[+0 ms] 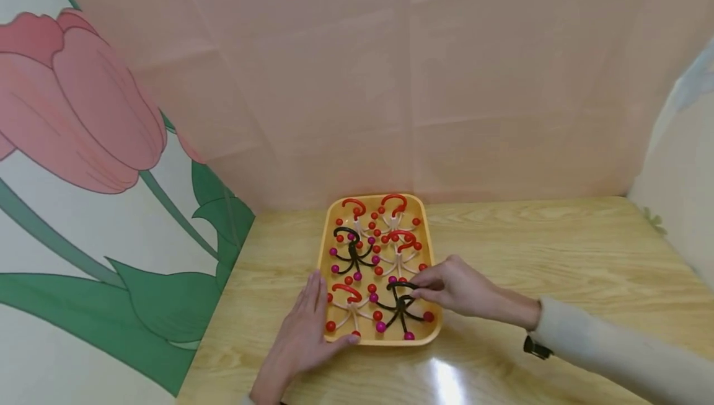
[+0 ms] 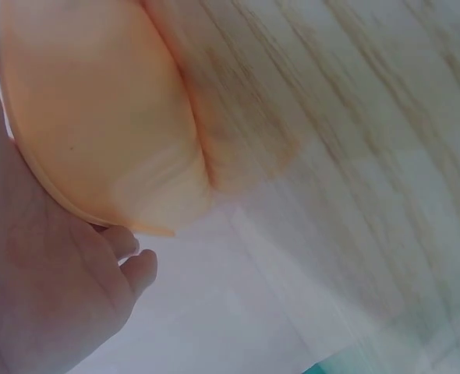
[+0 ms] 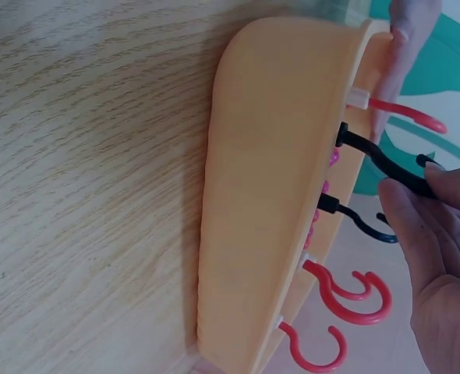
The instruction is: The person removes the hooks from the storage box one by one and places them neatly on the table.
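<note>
My right hand point(image 1: 465, 287) pinches the curved top of a black hook point(image 1: 400, 306) at the tray's front right, its thin legs spread and tipped with red and magenta balls. In the right wrist view, thumb and fingers meet on that black hook point(image 3: 382, 164) above the rim. The hook stands in a yellow-orange tray point(image 1: 385, 343). My left hand point(image 1: 304, 337) rests along the tray's left side, fingers straight, thumb lying over the front rim. The left wrist view has its fingertips point(image 2: 143, 269) close under the tray's edge point(image 2: 97, 210).
A second black hook point(image 1: 354, 255) stands at the tray's middle left. Several red-topped hooks with white legs, one red-topped hook point(image 1: 350, 307) at front left, stand around it. The wooden table point(image 1: 546, 256) meets a pinkish backdrop point(image 1: 334, 82) behind and a tulip-painted panel point(image 1: 95, 107) at left.
</note>
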`<act>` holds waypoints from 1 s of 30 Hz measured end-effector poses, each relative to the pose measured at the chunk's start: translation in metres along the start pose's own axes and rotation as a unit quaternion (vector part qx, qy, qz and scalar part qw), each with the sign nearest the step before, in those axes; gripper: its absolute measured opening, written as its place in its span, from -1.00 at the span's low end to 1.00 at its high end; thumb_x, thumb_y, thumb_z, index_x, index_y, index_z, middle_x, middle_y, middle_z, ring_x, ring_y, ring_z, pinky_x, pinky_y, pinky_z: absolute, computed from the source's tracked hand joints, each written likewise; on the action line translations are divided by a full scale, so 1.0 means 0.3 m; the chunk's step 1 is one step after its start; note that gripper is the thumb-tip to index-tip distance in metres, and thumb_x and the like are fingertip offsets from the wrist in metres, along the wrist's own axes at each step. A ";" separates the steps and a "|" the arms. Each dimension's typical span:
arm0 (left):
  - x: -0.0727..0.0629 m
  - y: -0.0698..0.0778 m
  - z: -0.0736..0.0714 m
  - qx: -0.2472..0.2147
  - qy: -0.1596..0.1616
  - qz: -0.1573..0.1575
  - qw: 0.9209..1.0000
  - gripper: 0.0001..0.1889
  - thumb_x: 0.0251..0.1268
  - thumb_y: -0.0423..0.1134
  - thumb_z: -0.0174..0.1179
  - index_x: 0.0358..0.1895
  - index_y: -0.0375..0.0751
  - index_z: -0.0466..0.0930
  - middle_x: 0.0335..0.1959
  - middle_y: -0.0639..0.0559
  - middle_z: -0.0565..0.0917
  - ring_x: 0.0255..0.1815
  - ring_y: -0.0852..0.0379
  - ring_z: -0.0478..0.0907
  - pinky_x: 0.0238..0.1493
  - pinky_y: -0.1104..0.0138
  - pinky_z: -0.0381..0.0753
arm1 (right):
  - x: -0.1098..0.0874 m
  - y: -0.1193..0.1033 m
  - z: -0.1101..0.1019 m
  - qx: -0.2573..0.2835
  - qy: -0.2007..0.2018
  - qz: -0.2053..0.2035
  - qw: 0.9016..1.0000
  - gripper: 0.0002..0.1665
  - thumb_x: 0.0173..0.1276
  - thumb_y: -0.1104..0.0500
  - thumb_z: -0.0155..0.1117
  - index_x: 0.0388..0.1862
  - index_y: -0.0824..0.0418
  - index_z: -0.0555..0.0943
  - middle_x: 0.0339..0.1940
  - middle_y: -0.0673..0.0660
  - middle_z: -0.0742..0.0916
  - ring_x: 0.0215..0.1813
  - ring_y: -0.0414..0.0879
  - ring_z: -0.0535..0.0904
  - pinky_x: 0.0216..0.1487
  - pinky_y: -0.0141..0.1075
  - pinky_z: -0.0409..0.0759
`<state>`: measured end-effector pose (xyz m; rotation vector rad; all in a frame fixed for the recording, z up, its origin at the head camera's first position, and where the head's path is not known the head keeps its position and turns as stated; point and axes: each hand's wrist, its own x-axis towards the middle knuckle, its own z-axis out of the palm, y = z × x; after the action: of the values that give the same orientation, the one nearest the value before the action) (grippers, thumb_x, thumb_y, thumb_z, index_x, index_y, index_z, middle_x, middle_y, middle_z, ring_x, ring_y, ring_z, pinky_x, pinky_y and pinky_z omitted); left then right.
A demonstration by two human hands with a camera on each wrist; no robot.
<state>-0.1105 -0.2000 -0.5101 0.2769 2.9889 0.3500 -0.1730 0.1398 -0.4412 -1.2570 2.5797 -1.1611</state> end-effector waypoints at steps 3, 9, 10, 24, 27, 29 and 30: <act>0.002 -0.001 0.003 0.000 -0.001 0.002 1.000 0.38 0.10 0.78 -0.06 0.74 -0.16 -0.25 0.77 -0.04 -0.42 0.82 -0.07 -0.35 0.76 0.01 0.02 | -0.003 0.000 -0.004 -0.002 0.009 0.003 1.000 -0.85 0.39 0.28 0.46 -0.10 0.17 0.85 -0.26 0.05 0.91 -0.41 -0.50 0.68 -0.44 -0.59 0.66; 0.003 -0.001 0.005 -0.004 0.000 0.002 1.000 0.38 0.11 0.78 -0.05 0.75 -0.15 -0.26 0.77 -0.01 -0.44 0.82 -0.06 -0.35 0.76 0.01 0.01 | 0.005 -0.019 -0.030 0.020 0.026 0.006 0.999 -0.83 0.38 0.27 0.47 -0.08 0.22 0.85 -0.23 0.11 0.91 -0.52 -0.51 0.59 -0.60 -0.58 0.51; 0.003 0.000 0.005 -0.005 0.002 0.003 1.000 0.38 0.11 0.77 -0.05 0.75 -0.14 -0.26 0.77 -0.01 -0.43 0.82 -0.07 -0.33 0.76 0.00 0.02 | 0.007 -0.024 -0.035 0.026 0.032 0.004 0.999 -0.83 0.37 0.29 0.48 -0.08 0.22 0.86 -0.22 0.13 0.91 -0.46 -0.48 0.66 -0.55 -0.57 0.58; 0.011 0.007 -0.003 -0.015 0.008 0.002 1.000 0.38 0.11 0.76 0.00 0.75 -0.15 -0.24 0.78 -0.03 -0.42 0.82 -0.08 -0.31 0.74 -0.03 0.09 | -0.013 -0.082 -0.166 0.059 0.163 0.042 0.984 -0.79 0.31 0.32 0.53 -0.08 0.27 0.84 -0.20 0.18 0.90 -0.27 -0.43 0.80 -0.31 -0.41 0.79; 0.009 0.007 -0.005 -0.019 0.009 0.002 1.000 0.37 0.11 0.75 0.01 0.75 -0.16 -0.22 0.78 -0.05 -0.40 0.82 -0.11 -0.28 0.73 -0.05 0.12 | -0.025 -0.078 -0.208 0.058 0.188 0.063 0.978 -0.79 0.32 0.30 0.53 -0.07 0.25 0.85 -0.20 0.17 0.90 -0.26 -0.43 0.80 -0.29 -0.43 0.79; 0.004 0.007 -0.003 -0.020 0.004 -0.003 1.000 0.37 0.09 0.76 0.00 0.75 -0.14 -0.22 0.78 -0.05 -0.40 0.82 -0.12 -0.28 0.73 -0.06 0.13 | -0.034 -0.072 -0.231 0.060 0.199 0.075 0.975 -0.78 0.32 0.29 0.53 -0.05 0.25 0.85 -0.20 0.17 0.90 -0.26 -0.42 0.81 -0.28 -0.43 0.79; 0.001 0.007 -0.002 -0.023 0.001 -0.006 1.000 0.38 0.08 0.77 0.00 0.75 -0.13 -0.22 0.78 -0.05 -0.40 0.82 -0.12 -0.28 0.73 -0.07 0.14 | -0.040 -0.068 -0.241 0.061 0.201 0.082 0.974 -0.78 0.33 0.29 0.53 -0.04 0.24 0.85 -0.20 0.17 0.90 -0.25 -0.42 0.81 -0.28 -0.44 0.78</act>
<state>-0.1106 -0.1981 -0.5091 0.2550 2.9791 0.4161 -0.1762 0.1840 -0.3792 -0.8355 2.7566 -1.6521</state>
